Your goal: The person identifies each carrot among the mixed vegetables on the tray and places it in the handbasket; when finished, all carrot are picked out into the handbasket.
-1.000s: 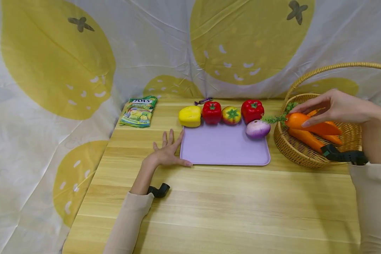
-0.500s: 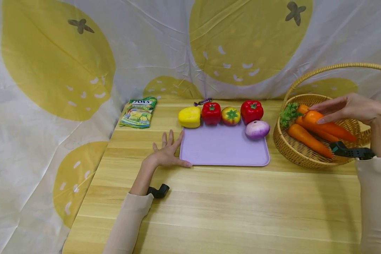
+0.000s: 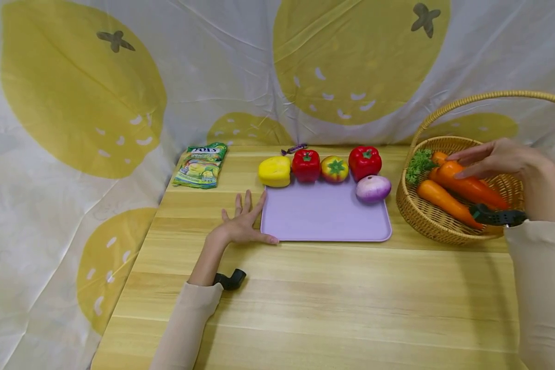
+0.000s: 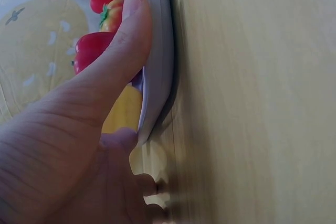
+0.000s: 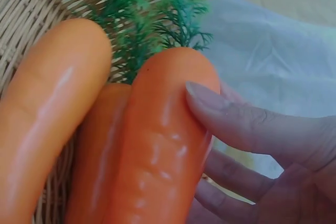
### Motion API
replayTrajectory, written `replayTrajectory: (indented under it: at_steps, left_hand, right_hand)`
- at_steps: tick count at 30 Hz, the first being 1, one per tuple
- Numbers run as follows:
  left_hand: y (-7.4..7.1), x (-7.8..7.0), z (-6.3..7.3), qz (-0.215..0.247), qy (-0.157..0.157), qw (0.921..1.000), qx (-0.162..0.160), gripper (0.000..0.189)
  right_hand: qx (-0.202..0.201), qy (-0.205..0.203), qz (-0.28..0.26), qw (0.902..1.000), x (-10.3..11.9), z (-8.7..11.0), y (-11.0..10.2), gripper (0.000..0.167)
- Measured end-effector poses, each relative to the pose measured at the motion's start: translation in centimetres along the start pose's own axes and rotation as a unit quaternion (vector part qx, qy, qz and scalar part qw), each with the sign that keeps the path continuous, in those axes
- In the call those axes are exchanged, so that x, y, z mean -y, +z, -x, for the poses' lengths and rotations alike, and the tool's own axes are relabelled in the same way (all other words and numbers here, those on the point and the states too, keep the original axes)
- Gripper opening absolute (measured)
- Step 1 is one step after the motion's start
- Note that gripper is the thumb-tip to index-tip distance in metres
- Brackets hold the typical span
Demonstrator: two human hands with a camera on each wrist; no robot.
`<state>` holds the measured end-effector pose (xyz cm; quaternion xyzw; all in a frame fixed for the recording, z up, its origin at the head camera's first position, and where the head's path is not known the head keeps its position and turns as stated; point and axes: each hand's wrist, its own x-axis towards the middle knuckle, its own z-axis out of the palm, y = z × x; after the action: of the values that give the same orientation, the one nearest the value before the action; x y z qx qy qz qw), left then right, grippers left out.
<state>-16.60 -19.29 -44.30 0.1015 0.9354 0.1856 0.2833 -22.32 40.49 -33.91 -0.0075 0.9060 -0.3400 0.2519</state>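
Observation:
In the head view my right hand (image 3: 513,160) reaches into the wicker basket (image 3: 409,215) on the right. Its thumb and fingers pinch the top of an orange carrot (image 3: 478,189). The right wrist view shows the thumb pressed on that carrot (image 5: 163,140) below green leaves (image 5: 181,19). Another carrot (image 3: 446,201) lies beside it in the basket, with more orange behind. My left hand (image 3: 242,226) spreads its straight fingers at the left edge of the lilac tray (image 3: 326,221). In the left wrist view the left thumb (image 4: 134,30) lies along the tray's rim (image 4: 160,51).
Along the tray's back stand a yellow pepper (image 3: 275,172), two red peppers (image 3: 306,167) and a red-yellow fruit (image 3: 335,169). A purple-white onion-like vegetable (image 3: 373,189) sits at its right. A green packet (image 3: 201,165) and a purple-wrapped sweet (image 3: 294,149) lie behind. The basket's handle (image 3: 481,96) arches high.
My right hand has carried the carrot right and down from above the basket's left rim, so it lies among the others. The left hand stays at the tray.

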Motion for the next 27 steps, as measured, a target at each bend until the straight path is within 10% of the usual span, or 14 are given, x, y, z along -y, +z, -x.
replayTrajectory:
  at_steps: [11,27]
  left_hand:
    - [0.2,-0.1,0.2,0.008,0.009,0.9999,-0.009,0.14]
    - [0.0,-0.2,0.4,0.012,0.008,0.9999,-0.009,0.139]
  right_hand:
    - [0.001,0.015,0.02,0.9997,0.4,-0.9,1.0,0.059]
    - [0.058,0.02,0.001,0.9981,1.1,-1.5,2.4,0.038]
